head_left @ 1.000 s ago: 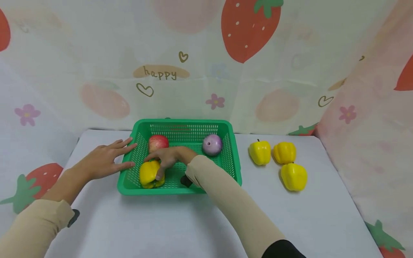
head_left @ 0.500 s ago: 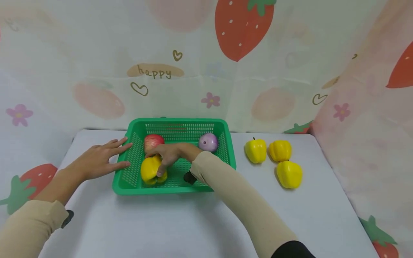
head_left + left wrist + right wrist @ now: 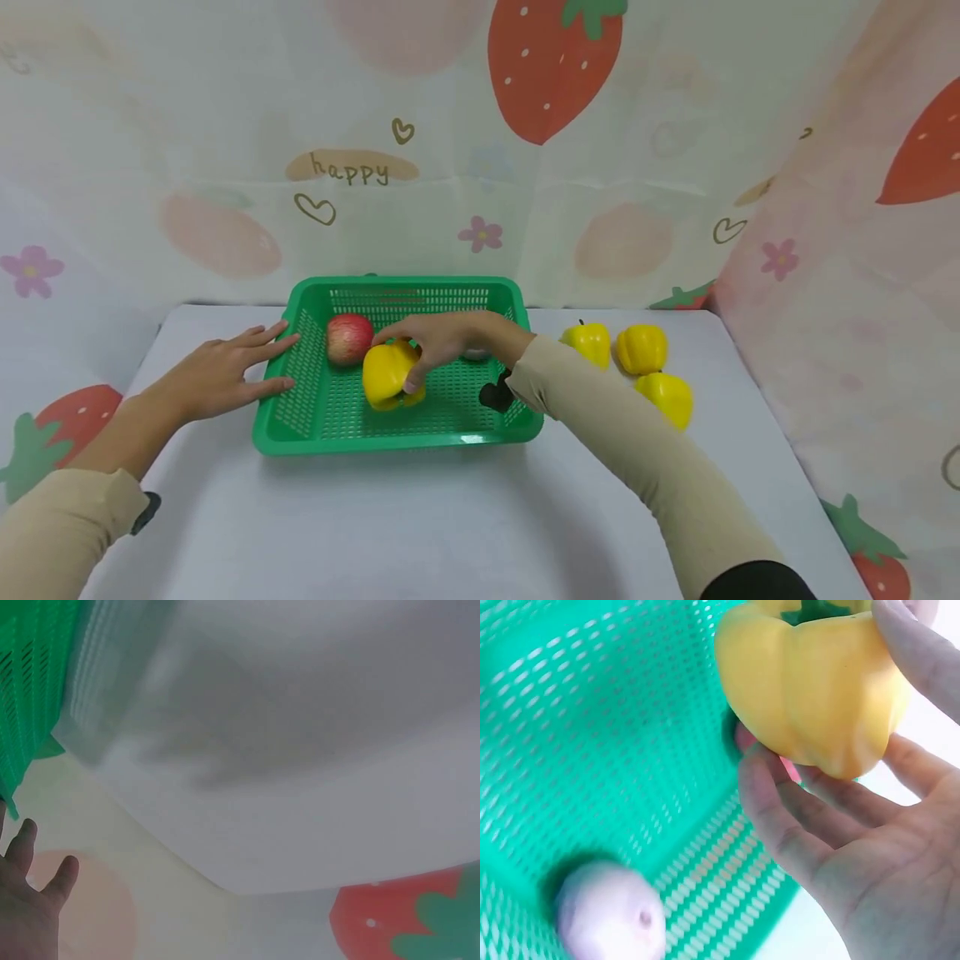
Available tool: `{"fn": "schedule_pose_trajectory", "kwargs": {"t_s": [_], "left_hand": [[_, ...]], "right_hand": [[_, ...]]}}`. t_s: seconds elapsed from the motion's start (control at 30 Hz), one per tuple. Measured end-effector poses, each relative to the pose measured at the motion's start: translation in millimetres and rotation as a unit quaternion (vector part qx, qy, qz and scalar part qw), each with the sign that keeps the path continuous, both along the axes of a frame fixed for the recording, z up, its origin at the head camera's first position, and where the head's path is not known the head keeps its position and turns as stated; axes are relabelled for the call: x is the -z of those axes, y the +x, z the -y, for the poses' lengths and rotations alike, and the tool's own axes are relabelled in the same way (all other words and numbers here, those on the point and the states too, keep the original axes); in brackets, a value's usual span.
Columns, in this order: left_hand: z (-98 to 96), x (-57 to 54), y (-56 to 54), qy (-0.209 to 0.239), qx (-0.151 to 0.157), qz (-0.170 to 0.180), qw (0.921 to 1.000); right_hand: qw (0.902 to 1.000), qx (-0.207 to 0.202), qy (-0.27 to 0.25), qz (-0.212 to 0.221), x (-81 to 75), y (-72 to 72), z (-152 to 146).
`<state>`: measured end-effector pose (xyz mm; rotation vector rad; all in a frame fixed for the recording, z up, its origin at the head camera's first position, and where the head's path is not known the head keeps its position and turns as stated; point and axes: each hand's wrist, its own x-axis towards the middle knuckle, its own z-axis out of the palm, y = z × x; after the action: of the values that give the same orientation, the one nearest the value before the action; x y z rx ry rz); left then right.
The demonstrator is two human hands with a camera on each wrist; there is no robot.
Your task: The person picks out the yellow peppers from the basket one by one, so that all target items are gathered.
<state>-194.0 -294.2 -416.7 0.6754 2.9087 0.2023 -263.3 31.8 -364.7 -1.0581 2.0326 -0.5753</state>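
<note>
Over the green basket (image 3: 450, 437), my right hand (image 3: 446, 340) grips a yellow bell pepper (image 3: 386, 377) between thumb and fingers. In the right wrist view the same bell pepper (image 3: 810, 690) shows its green stem at the top, with the fingers curled beneath it. My left hand (image 3: 228, 379) rests on the basket's left rim, its fingers spread and fairly straight. Inside the basket, a red apple (image 3: 349, 340) lies just left of the held pepper. A round purple vegetable (image 3: 611, 911) sits in the basket too, mostly hidden by the right hand in the head view.
Right of the basket, three more yellow bell peppers (image 3: 642, 350) stand together on the white table (image 3: 420, 525), partly behind the right sleeve. A cloth wall (image 3: 420, 242) printed with strawberries rises along the table's back edge.
My right hand has lifted the yellow bell pepper from the basket's left part and carried it rightward, away from the apple. The left hand has stayed at the rim.
</note>
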Motion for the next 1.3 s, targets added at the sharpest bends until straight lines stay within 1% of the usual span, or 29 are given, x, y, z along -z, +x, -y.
{"fn": "schedule_pose_trajectory", "kwargs": {"t_s": [0.17,0.3,0.5,0.67,0.8,1.0,1.1,1.3], "left_hand": [[2.0,-2.0,1.7,0.001,0.001,-0.004,1.0],[0.6,-1.1,0.7,0.002,0.004,-0.004,1.0],[-1.3,0.6,-0.2,0.002,0.006,-0.005,1.0],[-2.1,1.7,-0.4,-0.002,0.006,-0.005,1.0],[-3.3,2.6,-0.9,-0.003,0.005,-0.005,1.0],[-3.6,2.4,-0.3,-0.001,0.004,-0.006,1.0],[-4.7,1.8,0.1,0.0,0.004,-0.003,1.0],[-5.0,2.1,-0.2,0.001,0.006,-0.003,1.0]], "right_hand": [[0.9999,0.008,-0.01,-0.01,-13.1,1.3,-35],[0.9992,0.033,-0.023,0.007,-20.5,3.4,-68],[0.9982,0.044,-0.04,0.003,-25.0,9.4,-115],[0.9952,0.083,-0.049,0.014,-27.9,14.7,-148],[0.9919,0.11,-0.058,0.025,-27.9,17.6,-173],[0.9866,0.149,-0.059,0.03,-27.6,24.0,-204],[0.9849,0.159,-0.061,0.032,-23.5,26.9,-218],[0.9792,0.189,-0.059,0.045,-9.5,33.4,-243]]}}
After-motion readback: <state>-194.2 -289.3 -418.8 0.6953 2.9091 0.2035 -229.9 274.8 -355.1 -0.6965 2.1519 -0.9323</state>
